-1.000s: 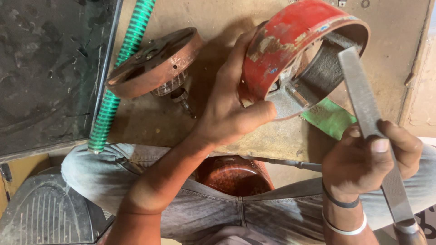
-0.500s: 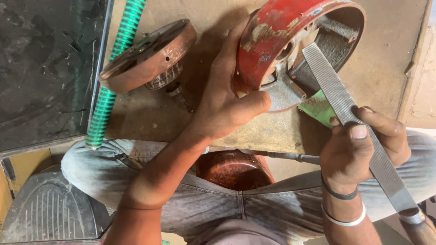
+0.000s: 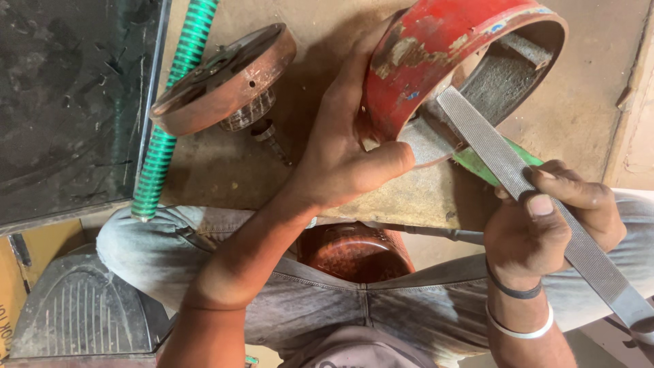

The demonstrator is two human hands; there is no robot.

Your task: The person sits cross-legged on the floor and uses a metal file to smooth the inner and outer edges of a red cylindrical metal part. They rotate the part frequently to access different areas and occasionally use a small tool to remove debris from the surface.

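Diagonally, file (image 3: 538, 197) tip toward drum (image 3: 436, 61).

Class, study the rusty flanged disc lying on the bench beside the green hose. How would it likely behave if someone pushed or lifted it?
The rusty disc looks like thick solid metal, so probably heavy for its size and rigid. It rests tilted on its hub, near the green hose, so a push may rock it or send it rolling in a curve. Its rough, rusted surface probably grips well.

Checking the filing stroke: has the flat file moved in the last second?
Yes. The flat file has slid forward into the red drum, its tip now deeper past the rim.
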